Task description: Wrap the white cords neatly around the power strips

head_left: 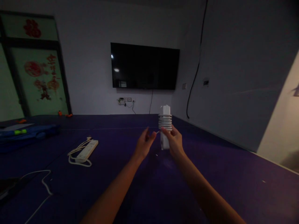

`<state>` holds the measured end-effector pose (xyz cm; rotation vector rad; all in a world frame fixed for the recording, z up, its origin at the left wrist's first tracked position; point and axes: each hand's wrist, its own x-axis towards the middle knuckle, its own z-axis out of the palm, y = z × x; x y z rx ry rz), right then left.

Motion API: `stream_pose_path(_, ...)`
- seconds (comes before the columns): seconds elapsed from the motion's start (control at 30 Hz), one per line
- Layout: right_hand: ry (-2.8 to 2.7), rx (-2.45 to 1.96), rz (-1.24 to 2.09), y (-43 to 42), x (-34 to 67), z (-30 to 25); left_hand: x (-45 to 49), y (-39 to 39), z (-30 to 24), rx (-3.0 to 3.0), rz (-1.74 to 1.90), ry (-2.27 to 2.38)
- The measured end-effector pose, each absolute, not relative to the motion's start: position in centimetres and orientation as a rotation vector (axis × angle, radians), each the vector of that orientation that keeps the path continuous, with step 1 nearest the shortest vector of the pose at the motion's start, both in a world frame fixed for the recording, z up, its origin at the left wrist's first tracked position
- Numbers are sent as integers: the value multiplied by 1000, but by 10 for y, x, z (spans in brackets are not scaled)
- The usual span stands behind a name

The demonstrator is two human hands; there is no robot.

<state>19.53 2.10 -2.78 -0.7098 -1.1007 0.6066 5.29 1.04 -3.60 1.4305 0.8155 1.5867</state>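
Note:
My right hand point(174, 139) grips a white power strip point(166, 143), which stands upright above the purple surface point(144, 199). Several turns of its white cord point(165, 122) are wound around the upper middle of the strip. To the left of it, my left hand point(144, 143) pinches a thin white end point(158, 132) of what looks like the same cord, between thumb and fingers. The far side of the strip and some of my right fingers are hidden.
A second power strip point(87, 151) with a loose cord lies at the left. A white cable point(44, 183) runs nearer to me from a dark object point(8, 186). Blue cloth point(37, 132) lies far left. A wall-mounted television point(144, 67) is ahead; a black cable point(195, 76) hangs on the right wall.

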Motion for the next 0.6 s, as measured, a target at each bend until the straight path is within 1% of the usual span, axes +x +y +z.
stream_pose_path(0.17,-1393,-687,273,-12,141,-73,40,-29,-76,1096,1342,407)
stream_pose_path(0.3,-1549,-784,105,-19,119,-93,26,-39,-87,860,1370,296)
stream_pose_path(0.4,-1733,-759,99,-18,115,-95,14,-33,-94,681,1369,347)
stream_pose_path(0.5,-1889,-666,161,-16,124,-96,-3,-25,-100,559,1312,360)
stream_pose_path(0.6,-1756,-724,187,-15,137,-106,-20,-24,-105,471,1263,349)
